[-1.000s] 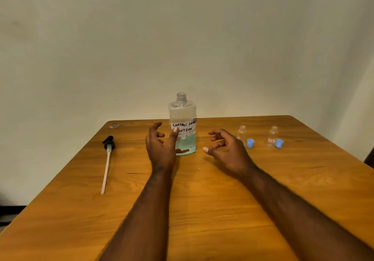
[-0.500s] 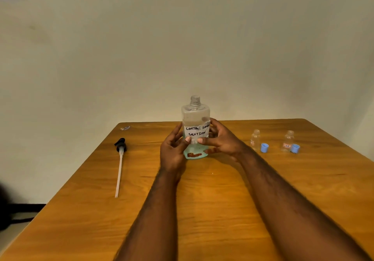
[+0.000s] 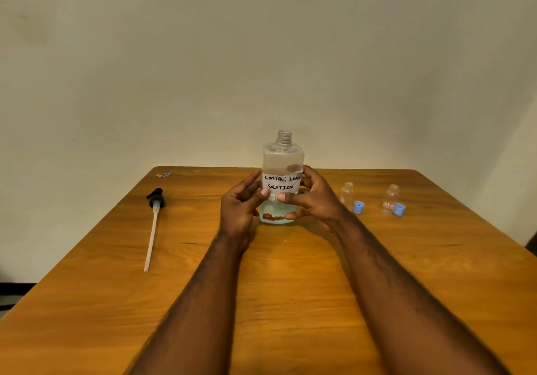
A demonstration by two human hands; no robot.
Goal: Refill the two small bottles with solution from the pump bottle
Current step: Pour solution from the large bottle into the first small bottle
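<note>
At centre left of the frame the removed pump [image 3: 154, 220] lies flat on the table [image 3: 290, 302]. At centre the left hand [image 3: 241, 206] and right hand [image 3: 316, 200] both clasp the pump bottle [image 3: 282, 171], thumbs across its label. It stands upright with its open neck pointing up. The two small bottles [image 3: 346, 192] [image 3: 390, 199] stand uncapped at centre right, beyond the right hand, so pouring likely means carrying it rightward and tipping. A second ago both hands hovered apart from the bottle with loose fingers.
</note>
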